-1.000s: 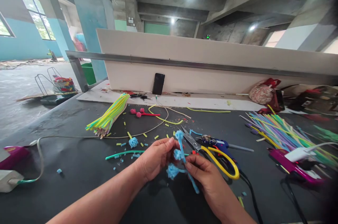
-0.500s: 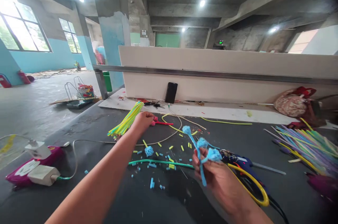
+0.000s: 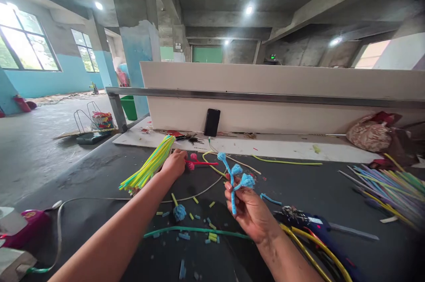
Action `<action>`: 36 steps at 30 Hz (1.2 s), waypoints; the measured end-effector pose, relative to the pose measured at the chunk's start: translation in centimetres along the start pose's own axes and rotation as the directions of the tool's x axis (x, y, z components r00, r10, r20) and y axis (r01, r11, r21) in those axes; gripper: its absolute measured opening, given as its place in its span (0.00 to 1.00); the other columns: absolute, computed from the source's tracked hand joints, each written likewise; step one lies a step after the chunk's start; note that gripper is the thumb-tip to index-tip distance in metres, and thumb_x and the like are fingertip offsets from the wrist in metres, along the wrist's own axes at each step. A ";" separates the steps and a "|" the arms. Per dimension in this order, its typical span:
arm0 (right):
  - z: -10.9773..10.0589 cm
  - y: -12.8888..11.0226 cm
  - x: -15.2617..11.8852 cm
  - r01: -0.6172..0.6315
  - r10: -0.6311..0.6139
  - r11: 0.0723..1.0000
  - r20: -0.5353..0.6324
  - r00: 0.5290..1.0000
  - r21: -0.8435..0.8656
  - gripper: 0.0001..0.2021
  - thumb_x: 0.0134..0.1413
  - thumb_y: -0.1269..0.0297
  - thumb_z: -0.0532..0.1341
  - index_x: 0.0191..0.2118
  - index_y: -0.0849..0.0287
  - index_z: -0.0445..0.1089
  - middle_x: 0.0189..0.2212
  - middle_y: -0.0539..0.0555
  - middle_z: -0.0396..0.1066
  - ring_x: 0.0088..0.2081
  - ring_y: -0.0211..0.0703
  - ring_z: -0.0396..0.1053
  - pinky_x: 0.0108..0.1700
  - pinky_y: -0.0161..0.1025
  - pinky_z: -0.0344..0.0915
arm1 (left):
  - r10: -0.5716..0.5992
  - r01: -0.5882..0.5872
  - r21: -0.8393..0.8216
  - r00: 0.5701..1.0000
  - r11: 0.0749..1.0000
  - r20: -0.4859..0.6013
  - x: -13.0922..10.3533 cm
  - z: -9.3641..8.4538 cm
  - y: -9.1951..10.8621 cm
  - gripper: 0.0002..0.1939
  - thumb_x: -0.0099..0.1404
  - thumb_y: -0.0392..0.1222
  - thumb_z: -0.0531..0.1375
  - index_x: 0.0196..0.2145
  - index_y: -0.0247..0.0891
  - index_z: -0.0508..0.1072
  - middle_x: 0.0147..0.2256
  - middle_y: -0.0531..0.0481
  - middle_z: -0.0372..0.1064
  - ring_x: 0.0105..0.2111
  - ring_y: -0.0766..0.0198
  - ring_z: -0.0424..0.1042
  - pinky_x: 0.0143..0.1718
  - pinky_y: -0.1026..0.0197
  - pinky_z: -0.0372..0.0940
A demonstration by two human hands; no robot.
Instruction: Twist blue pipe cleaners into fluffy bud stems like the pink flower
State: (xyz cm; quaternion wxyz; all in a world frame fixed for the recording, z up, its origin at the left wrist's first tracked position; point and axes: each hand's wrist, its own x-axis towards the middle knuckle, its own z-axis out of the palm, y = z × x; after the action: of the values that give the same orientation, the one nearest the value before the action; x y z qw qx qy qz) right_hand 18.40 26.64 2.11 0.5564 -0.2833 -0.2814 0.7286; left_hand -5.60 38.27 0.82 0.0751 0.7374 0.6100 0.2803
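Note:
My right hand (image 3: 247, 204) pinches a blue pipe-cleaner flower sprig (image 3: 233, 187) by its stem, holding it upright with three fluffy buds on top. Farther off, my left hand (image 3: 175, 162) is closed at the left end of a red pipe-cleaner sprig (image 3: 202, 163). Two reddish buds show beside its fingertips; the fingers hide that end. Left of this hand lies a bundle of yellow and green pipe cleaners (image 3: 148, 164). A loose blue bud on a yellow stem (image 3: 179, 212) rests between my forearms, by a green pipe cleaner (image 3: 195, 229).
Blue and yellow cut bits litter the dark table (image 3: 99, 175). A dark blue glue gun (image 3: 308, 220) with a yellow cable lies at right, near pastel pipe cleaners (image 3: 388, 184). A phone (image 3: 211, 122) leans on the back board. A white cord (image 3: 116, 198) crosses from plugs at left.
My right hand has moved left and farther forward with the blue sprig. The left hand has shifted slightly left, showing more of the red sprig's buds. The view has shifted too.

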 end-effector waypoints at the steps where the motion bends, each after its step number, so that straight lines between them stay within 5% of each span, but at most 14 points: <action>1: -0.1 0.0 -0.1 0.002 -0.003 1.000 -0.006 1.000 -0.003 0.15 0.37 0.70 0.72 0.35 0.59 0.72 0.25 0.47 0.69 0.21 0.29 0.60 0.18 0.25 0.55 | 0.033 -0.033 -0.006 0.999 0.999 -0.029 -0.1 -0.4 0.3 0.14 0.65 0.43 0.56 0.48 0.36 0.67 0.48 0.44 0.66 0.44 0.58 0.68 0.44 0.50 0.66; 6: 0.0 0.3 -0.4 0.004 -0.005 1.000 -0.022 1.000 -0.028 0.14 0.38 0.72 0.71 0.35 0.58 0.72 0.25 0.47 0.70 0.18 0.27 0.55 0.16 0.24 0.48 | 0.155 -0.170 -0.071 0.971 0.983 -0.182 -1.5 -2.7 2.0 0.11 0.59 0.28 0.53 0.37 0.39 0.71 0.42 0.48 0.65 0.46 0.61 0.65 0.51 0.56 0.60; 12: 0.3 0.6 -0.8 0.009 -0.010 0.998 -0.013 1.000 -0.058 0.15 0.36 0.73 0.72 0.34 0.57 0.72 0.23 0.46 0.69 0.19 0.28 0.55 0.17 0.24 0.48 | 0.205 -0.245 -0.163 0.952 0.956 -0.228 -3.2 -3.3 2.2 0.15 0.53 0.26 0.53 0.35 0.40 0.71 0.42 0.48 0.64 0.46 0.60 0.64 0.52 0.57 0.60; 18: 0.7 0.7 -1.4 -0.033 0.036 0.995 0.035 0.999 -0.097 0.16 0.37 0.73 0.71 0.35 0.58 0.71 0.24 0.46 0.68 0.18 0.27 0.52 0.17 0.25 0.46 | 0.085 -0.141 -0.309 0.978 0.941 -0.188 -2.4 -1.9 1.7 0.18 0.50 0.26 0.57 0.38 0.39 0.74 0.43 0.47 0.65 0.48 0.58 0.64 0.54 0.57 0.58; 22: 0.9 0.9 -1.4 -0.057 0.062 0.992 0.047 0.997 -0.117 0.14 0.38 0.70 0.70 0.35 0.58 0.71 0.24 0.47 0.69 0.17 0.27 0.52 0.18 0.26 0.47 | -0.020 -0.038 -0.444 0.992 0.895 -0.125 -3.0 -2.4 3.5 0.17 0.49 0.28 0.59 0.38 0.38 0.75 0.45 0.47 0.66 0.43 0.58 0.67 0.50 0.58 0.60; 29: 0.9 1.6 -1.4 -0.097 0.107 0.984 0.065 0.992 -0.149 0.13 0.35 0.65 0.72 0.31 0.57 0.70 0.18 0.43 0.62 0.16 0.28 0.46 0.18 0.28 0.45 | -0.069 0.194 -0.742 0.978 0.642 0.196 -8.9 -2.9 9.2 0.11 0.56 0.41 0.58 0.35 0.35 0.76 0.23 0.54 0.67 0.21 0.68 0.63 0.23 0.66 0.58; 36: 1.2 1.8 -2.4 -0.191 0.236 0.951 0.174 0.956 -0.241 0.11 0.36 0.69 0.71 0.26 0.60 0.68 0.16 0.41 0.54 0.17 0.27 0.42 0.19 0.27 0.43 | -0.083 0.285 -0.897 0.958 0.338 0.273 -12.7 -2.8 11.4 0.13 0.56 0.47 0.60 0.22 0.35 0.66 0.20 0.55 0.62 0.19 0.73 0.56 0.22 0.68 0.53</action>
State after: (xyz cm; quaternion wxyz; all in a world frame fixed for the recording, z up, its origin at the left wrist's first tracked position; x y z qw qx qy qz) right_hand 16.91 23.76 1.88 0.4075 -0.2976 -0.3832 0.7737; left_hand 1.55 22.91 4.23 0.5634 0.5133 0.4144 0.4973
